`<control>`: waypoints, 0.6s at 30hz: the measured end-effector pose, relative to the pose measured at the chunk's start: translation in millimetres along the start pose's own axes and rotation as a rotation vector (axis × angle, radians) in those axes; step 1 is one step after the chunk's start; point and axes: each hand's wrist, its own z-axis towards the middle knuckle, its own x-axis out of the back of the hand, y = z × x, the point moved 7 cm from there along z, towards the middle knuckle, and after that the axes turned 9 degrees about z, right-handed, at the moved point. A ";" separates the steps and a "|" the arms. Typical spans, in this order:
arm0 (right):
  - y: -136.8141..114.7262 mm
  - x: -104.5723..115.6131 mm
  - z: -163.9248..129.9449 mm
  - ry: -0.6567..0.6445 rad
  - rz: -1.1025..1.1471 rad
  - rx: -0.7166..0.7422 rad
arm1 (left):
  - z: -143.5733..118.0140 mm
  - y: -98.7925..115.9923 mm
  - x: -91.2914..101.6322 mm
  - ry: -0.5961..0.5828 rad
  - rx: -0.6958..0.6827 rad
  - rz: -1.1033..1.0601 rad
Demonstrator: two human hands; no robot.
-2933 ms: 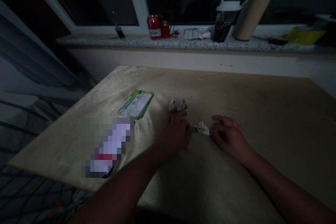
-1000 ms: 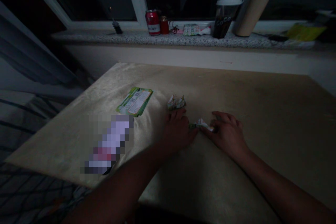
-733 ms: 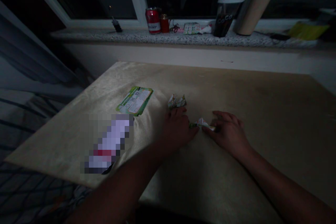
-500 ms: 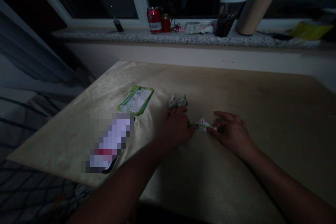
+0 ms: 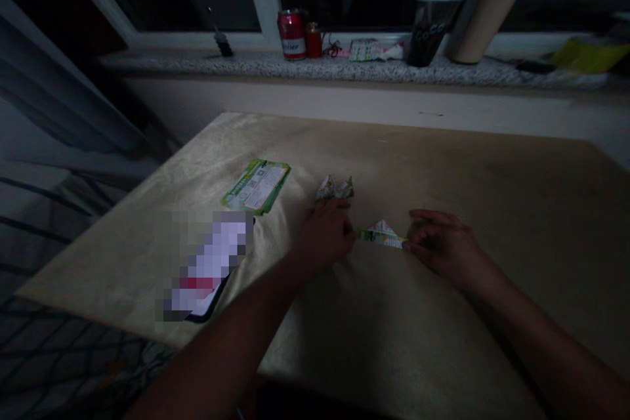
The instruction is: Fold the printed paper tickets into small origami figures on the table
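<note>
A small folded paper (image 5: pixel 381 235), printed green and white, lies on the table with a triangular peak pointing away from me and a narrow strip along its near edge. My left hand (image 5: pixel 329 228) pinches the strip's left end between thumb and fingers. At its right end, my right hand (image 5: pixel 437 241) grips the strip with thumb and index finger, the other fingers partly extended. Just beyond my left hand stand two small folded paper pieces (image 5: pixel 335 188), their lower parts partly covered by my fingers.
Printed green sheets (image 5: pixel 258 186) lie on the table (image 5: pixel 462 170) to the left, with a blurred-out phone (image 5: pixel 211 266) nearer me. Along the windowsill (image 5: pixel 246 67) stand a red can (image 5: pixel 291 36), a red lighter-like object (image 5: pixel 314 41), a lidded drink cup (image 5: pixel 433 26) and a cardboard tube (image 5: pixel 485 16).
Both hands have moved outward to the ends of the folded paper, the right one farther right. More of the strip now shows between them. The view has shifted slightly.
</note>
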 end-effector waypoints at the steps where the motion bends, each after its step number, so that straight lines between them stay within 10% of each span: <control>1: 1.9 -0.3 0.1 -0.006 0.009 0.003 | -0.5 -0.2 0.7 -0.001 0.005 0.000; 18: -12.9 0.7 -3.6 0.005 0.102 0.118 | -8.6 14.2 -3.6 0.089 -0.168 -0.043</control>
